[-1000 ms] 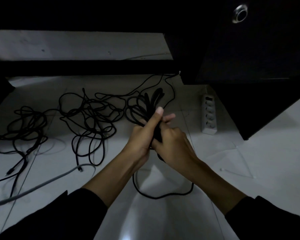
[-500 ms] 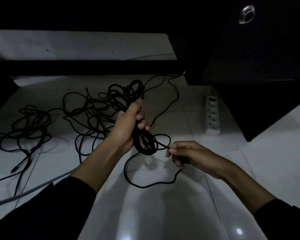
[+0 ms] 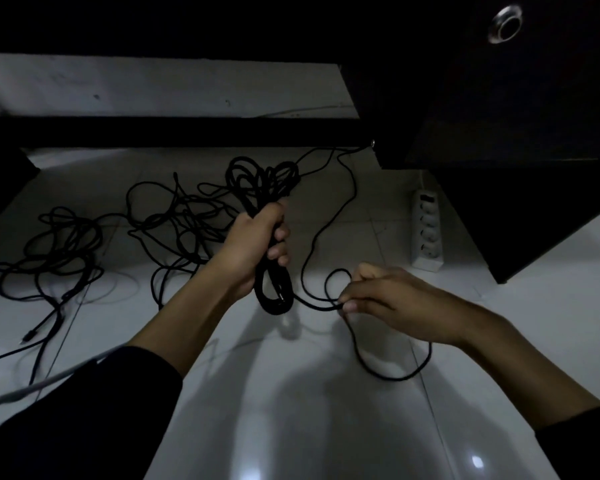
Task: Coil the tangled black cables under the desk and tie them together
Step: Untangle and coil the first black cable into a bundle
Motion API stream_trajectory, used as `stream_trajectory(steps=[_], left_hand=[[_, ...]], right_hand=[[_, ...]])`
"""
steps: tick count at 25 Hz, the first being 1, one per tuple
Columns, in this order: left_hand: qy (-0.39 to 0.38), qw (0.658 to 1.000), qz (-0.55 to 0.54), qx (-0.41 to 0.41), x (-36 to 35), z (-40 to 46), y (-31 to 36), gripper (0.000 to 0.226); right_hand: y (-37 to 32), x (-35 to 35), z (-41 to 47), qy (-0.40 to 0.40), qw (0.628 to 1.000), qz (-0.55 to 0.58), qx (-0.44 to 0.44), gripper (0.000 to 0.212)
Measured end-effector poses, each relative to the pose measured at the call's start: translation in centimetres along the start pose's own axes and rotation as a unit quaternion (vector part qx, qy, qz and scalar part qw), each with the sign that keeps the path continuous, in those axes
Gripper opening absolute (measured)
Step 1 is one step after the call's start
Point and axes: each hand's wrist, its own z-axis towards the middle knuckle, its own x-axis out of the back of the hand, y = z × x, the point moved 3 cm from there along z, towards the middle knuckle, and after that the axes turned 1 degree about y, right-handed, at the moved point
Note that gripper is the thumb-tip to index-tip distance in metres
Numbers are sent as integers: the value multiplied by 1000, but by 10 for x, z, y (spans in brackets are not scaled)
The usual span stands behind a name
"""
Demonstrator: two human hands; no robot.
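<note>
My left hand [image 3: 257, 237] grips a coiled bundle of black cable [image 3: 273, 292] upright above the white floor, with loops sticking out above and below the fist. A loose strand [image 3: 312, 303] runs from the bundle's bottom to my right hand [image 3: 388, 299], which pinches it between thumb and fingers. Past my right hand the strand drops in a slack loop [image 3: 392, 375] onto the floor. More tangled black cables [image 3: 181, 216] lie on the floor behind and left of my left hand, and another tangle [image 3: 56, 251] lies farther left.
A white power strip [image 3: 427, 233] lies on the floor at the right, beside a black desk cabinet [image 3: 499, 133]. A black crossbar [image 3: 174, 131] runs across the back. A grey cable [image 3: 32, 389] crosses the lower left floor.
My hands, joined on the bundle a second ago, have separated. The left hand lifted the coil and turned it upright; the right hand drew a strand out to the right.
</note>
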Motion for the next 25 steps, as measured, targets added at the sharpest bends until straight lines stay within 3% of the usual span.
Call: stream_trajectory(steps=[3,7,11,15,19,23,25], left_hand=[[-25,996,88,-8,-9,-4,-1,28],[-65,985,160,-10,-22,-10,-5,30],[-101,979,176,-24,-26,-18,-4,41],[-115,979,166,-6,-27,-21,-4,36],[-126,977,171,15,-31,-24,-7,40],[-149,977,147,44,-36,-26,-6,32],[-166,972,144,84,-37,-28,-11,31]], right_hand=[[-25,11,7,-16,999,-22,47,19],[-50,18,12,-17,997,31,67,17],[-51,22,16,70,986,127,81,17],[-47,17,19,119,972,182,86,28],[-47,6,22,159,969,172,80,38],[-47,4,20,312,944,36,98,66],[-44,8,19,332,940,14,71,73]])
